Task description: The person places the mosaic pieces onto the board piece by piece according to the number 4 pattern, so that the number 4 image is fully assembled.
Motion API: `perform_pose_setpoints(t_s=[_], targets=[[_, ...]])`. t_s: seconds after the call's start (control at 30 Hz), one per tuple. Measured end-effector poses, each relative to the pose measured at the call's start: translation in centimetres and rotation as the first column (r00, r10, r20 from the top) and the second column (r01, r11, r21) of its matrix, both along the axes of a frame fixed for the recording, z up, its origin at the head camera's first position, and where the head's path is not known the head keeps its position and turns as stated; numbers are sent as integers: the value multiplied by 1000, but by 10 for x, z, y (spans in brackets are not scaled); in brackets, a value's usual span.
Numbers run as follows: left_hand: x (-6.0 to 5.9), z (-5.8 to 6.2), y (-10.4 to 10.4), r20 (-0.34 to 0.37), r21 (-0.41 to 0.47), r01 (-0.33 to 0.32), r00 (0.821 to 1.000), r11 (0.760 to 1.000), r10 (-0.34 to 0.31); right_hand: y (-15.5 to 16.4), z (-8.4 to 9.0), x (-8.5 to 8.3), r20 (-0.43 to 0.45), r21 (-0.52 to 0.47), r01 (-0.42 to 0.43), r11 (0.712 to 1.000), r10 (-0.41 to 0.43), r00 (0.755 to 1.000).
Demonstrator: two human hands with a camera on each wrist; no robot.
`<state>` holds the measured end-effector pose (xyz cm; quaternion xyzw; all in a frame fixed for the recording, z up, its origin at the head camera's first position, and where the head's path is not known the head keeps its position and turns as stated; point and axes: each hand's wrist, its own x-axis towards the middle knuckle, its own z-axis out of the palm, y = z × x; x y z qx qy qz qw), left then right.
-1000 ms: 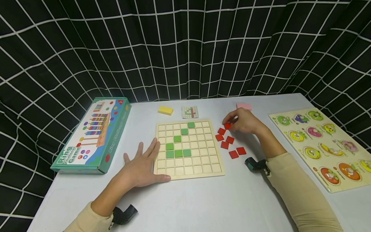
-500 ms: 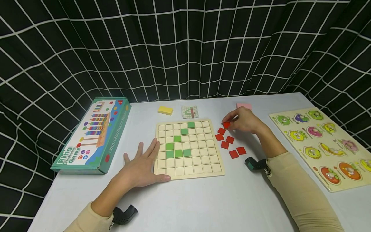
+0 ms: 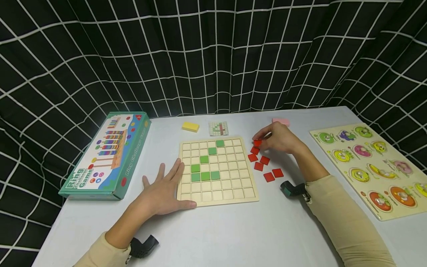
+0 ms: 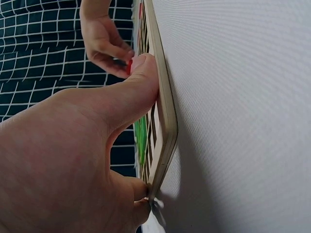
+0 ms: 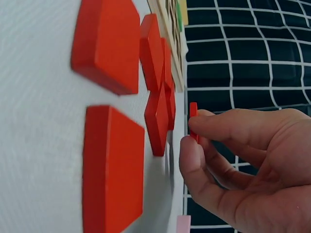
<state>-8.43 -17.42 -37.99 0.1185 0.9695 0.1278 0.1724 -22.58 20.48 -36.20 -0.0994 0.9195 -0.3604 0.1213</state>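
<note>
My left hand lies spread at the near left corner of a wooden grid board, its fingers straight along the left side. Its thumb rests on the board's near rim. Beyond the board's right side, my right hand pinches a square red tile between thumb and fingers, raised off the table. Several other red tiles lie loosely beside the board, below that hand. Green tiles sit in some of the board's squares, forming a diagonal and a short row.
Behind the board are a yellow block, a small pattern card and a pink block, partly hidden by the right hand. A game box lies left; a fruit puzzle board lies right. Gridded black cloth surrounds the table.
My right hand has shifted slightly left with the pinched red tile, which now appears just above another tile. My left hand and the board have stayed put.
</note>
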Motion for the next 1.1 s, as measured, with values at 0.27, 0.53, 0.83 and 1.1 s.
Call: perform_pose_setpoints(t_s=[0.27, 0.53, 0.83, 1.1], targets=[[0, 3, 0, 6, 6, -8, 1000, 1000, 8, -14, 4, 3, 13, -32, -24, 999, 24, 1000], [1, 1, 0, 10, 13, -7, 1000, 1000, 7, -29, 5, 11, 35, -46, -35, 998, 37, 999], [1, 1, 0, 10, 18, -10, 1000, 1000, 10, -46, 7, 9, 8, -33, -68, 997, 68, 998], [1, 1, 1, -4, 9, -4, 1000, 1000, 4, -63, 9, 8, 12, -29, -90, 996, 90, 996]])
